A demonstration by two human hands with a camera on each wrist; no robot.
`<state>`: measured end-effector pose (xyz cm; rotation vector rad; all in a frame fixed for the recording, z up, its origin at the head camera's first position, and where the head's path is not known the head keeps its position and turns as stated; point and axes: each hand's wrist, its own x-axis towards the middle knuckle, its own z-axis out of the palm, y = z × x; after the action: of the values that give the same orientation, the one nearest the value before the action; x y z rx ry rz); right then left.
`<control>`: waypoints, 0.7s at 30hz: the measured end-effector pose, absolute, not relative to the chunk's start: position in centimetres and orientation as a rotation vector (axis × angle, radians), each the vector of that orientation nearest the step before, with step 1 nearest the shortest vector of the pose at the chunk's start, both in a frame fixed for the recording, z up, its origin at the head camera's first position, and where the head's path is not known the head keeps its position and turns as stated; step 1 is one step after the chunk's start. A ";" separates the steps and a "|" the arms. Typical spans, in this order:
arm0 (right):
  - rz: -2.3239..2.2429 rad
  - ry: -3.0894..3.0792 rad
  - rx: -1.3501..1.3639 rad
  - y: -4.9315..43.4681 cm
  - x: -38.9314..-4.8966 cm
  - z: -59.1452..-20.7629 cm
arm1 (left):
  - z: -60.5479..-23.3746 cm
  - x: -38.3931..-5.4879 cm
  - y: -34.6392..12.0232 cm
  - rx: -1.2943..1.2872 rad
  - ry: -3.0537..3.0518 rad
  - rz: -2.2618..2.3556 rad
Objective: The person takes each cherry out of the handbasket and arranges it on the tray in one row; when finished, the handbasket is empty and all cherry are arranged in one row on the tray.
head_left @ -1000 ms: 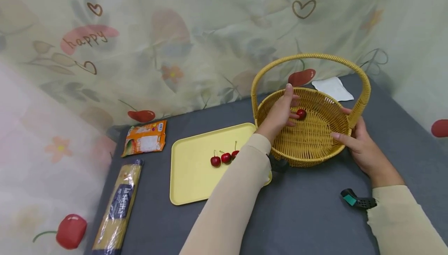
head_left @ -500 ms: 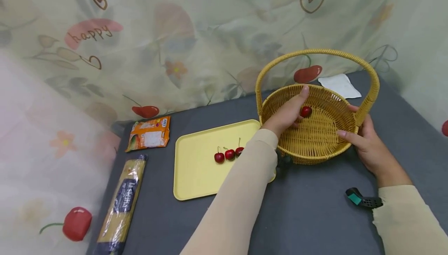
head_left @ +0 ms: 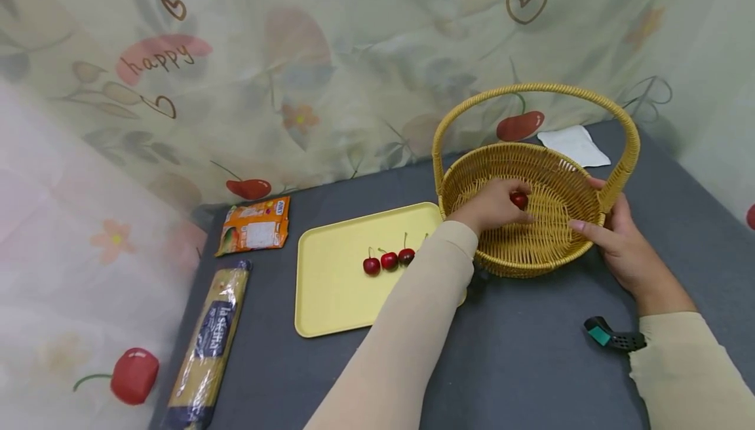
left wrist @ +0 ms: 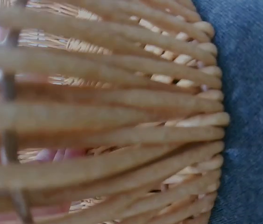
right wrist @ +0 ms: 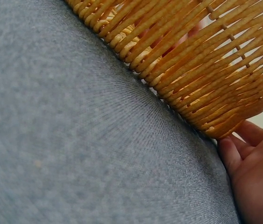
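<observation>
In the head view a round wicker basket (head_left: 548, 243) with a tall arched handle stands at the right of the table. My left hand (head_left: 495, 206) reaches over its rim and pinches a dark red cherry (head_left: 519, 200) low inside, between thumb and fingers. The right hand (head_left: 625, 246) grips the basket's right side, its thumb over the rim and its fingers outside. Basket weave (left wrist: 122, 130) fills most of the left wrist view and covers the left hand. From the right wrist, my right fingers (right wrist: 231, 151) touch the basket wall (right wrist: 182, 70) by the cloth.
Left of the basket lies a yellow tray (head_left: 330, 286) with several stemmed cherries (head_left: 389, 261), partly behind my left sleeve. Farther left are an orange packet (head_left: 255, 227) and a bag of pasta (head_left: 209, 345). A white cloth-like square (head_left: 575, 145) lies behind the basket.
My left hand has lowered into the basket, and its raised thumb and fingers have closed around the cherry there. The right hand keeps its hold on the basket. The view has shifted slightly.
</observation>
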<state>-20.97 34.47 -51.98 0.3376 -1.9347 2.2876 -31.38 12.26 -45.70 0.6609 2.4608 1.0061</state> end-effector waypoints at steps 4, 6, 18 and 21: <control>2.281 -1.932 0.334 34.5 -21.0 -52.0 | -45.6 -31.2 12.6 0.615 2.567 0.920; 2.280 -1.935 0.330 34.5 -20.9 -52.0 | -45.5 -31.1 12.7 0.566 2.589 0.945; 2.276 -1.942 0.341 34.6 -21.0 -51.9 | -45.0 -30.9 12.2 0.459 2.511 1.412; 2.273 -1.943 0.350 34.6 -20.9 -52.0 | -44.9 -30.9 11.9 0.465 2.477 1.514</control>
<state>-20.92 34.59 -52.01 0.3504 -1.9434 2.2734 -30.86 11.94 -44.94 0.4652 2.4766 1.5141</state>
